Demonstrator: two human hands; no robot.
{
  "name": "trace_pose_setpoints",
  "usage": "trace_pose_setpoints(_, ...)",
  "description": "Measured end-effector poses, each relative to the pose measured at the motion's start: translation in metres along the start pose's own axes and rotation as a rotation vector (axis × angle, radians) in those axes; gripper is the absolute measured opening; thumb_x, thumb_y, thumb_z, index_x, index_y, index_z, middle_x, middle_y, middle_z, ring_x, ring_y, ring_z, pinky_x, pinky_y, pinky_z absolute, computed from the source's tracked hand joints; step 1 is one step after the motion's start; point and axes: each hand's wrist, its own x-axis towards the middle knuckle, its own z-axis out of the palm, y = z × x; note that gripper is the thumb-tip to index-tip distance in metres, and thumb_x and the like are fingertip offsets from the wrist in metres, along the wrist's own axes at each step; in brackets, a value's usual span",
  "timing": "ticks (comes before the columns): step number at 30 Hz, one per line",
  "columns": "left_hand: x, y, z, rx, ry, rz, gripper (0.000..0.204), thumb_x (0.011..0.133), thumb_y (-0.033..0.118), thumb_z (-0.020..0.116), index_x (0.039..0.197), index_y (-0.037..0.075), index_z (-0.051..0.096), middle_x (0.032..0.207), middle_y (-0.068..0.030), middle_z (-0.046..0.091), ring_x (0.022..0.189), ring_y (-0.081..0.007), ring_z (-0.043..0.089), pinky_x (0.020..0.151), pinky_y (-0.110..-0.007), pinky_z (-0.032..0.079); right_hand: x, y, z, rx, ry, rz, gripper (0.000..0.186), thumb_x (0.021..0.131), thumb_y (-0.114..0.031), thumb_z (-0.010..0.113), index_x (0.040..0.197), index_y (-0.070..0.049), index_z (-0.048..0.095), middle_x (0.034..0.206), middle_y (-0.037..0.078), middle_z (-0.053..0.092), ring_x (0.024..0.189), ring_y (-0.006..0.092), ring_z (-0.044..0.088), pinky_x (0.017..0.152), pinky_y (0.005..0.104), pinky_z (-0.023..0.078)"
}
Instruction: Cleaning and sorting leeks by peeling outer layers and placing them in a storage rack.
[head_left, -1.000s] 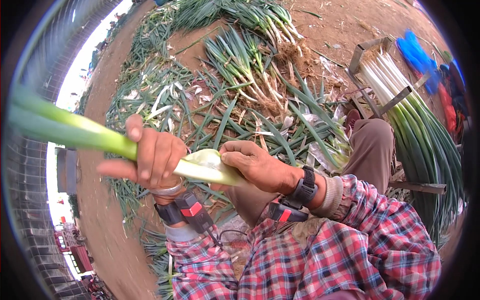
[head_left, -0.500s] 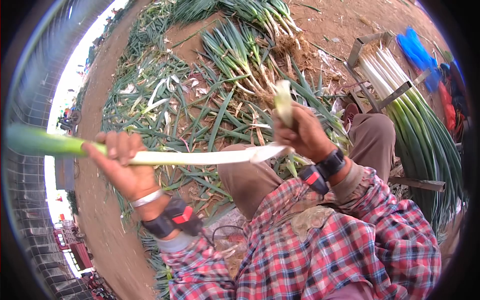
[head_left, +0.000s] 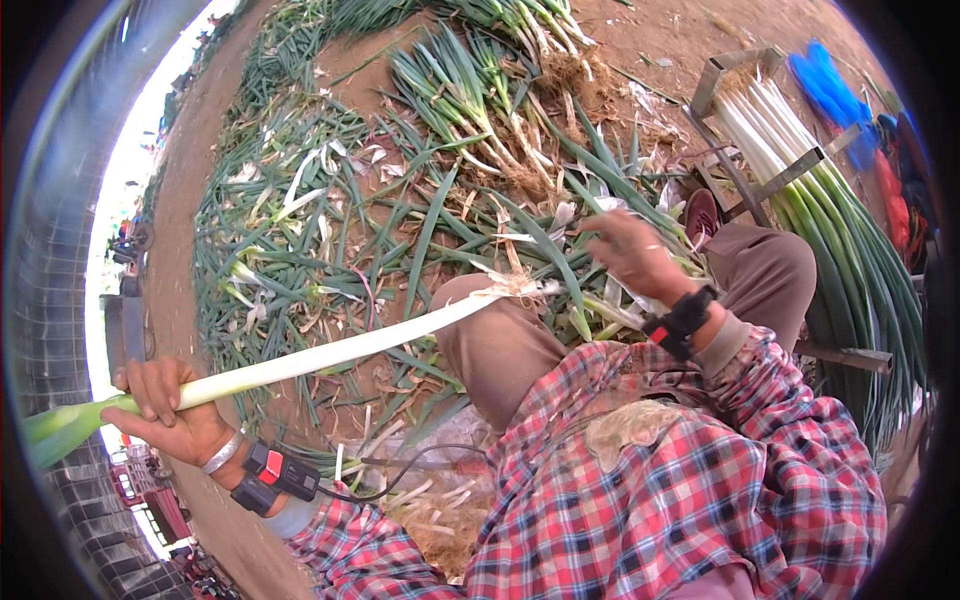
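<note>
My left hand (head_left: 172,412) is wrapped round the green part of a long green onion (head_left: 335,350). Its white stalk slants up to the right across my knee, and its root end shows brownish roots and loose, torn skin. My right hand (head_left: 632,257) hovers beyond that root end, apart from it. Its slightly blurred fingers point left and nothing shows in them. Below, cut leaves and peeled scraps (head_left: 300,200) are strewn over the ground.
Unpeeled green onions (head_left: 480,110) lie in a heap ahead, roots toward me. At right, a metal rack (head_left: 790,180) holds a bundle of clean green onions (head_left: 850,260), beside blue plastic (head_left: 830,95). Short white cut pieces (head_left: 440,505) lie by my left forearm. Dark netting (head_left: 60,300) runs along the left.
My left hand has moved down and left with the green onion, tilting its root end up. My right hand has let go of a pale peeled piece and shifted right, away from the stalk.
</note>
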Motion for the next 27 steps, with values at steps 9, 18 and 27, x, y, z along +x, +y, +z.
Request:
trace_pose_setpoints(9,-0.002,-0.009,0.003,-0.045,-0.021,0.023,0.044,0.098,0.047,0.047,0.089,0.004,0.047,0.059,0.0019,0.036,0.043,-0.0070,0.033,0.047,-0.022,0.030,0.014,-0.098,0.074,-0.036,-0.112,-0.569,0.018,0.085,-0.017,0.065,0.100,-0.009,0.062,0.090,0.010,0.056,0.088,0.0299,0.058,0.075,0.0407,0.050)
trace_pose_setpoints(18,0.003,-0.019,-0.013,-0.006,0.190,0.005,0.036,0.099,0.042,0.048,0.089,0.008,0.047,0.059,0.0020,0.038,0.045,-0.0065,0.034,0.047,-0.022,0.030,0.018,-0.101,0.068,-0.096,-0.147,-0.578,0.017,0.083,-0.020,0.066,0.091,-0.009,0.055,0.088,0.009,0.052,0.090,0.0293,0.056,0.073,0.0402,0.048)
trace_pose_setpoints(27,0.000,-0.020,0.002,-0.011,0.162,0.033,0.032,0.097,0.037,0.055,0.089,0.007,0.046,0.059,0.0028,0.037,0.044,-0.0056,0.034,0.047,-0.022,0.030,0.023,-0.103,0.064,0.094,-0.263,-0.503,0.019,0.078,-0.009,0.068,0.090,-0.008,0.054,0.088,0.009,0.052,0.084,0.0310,0.056,0.070,0.0401,0.047)
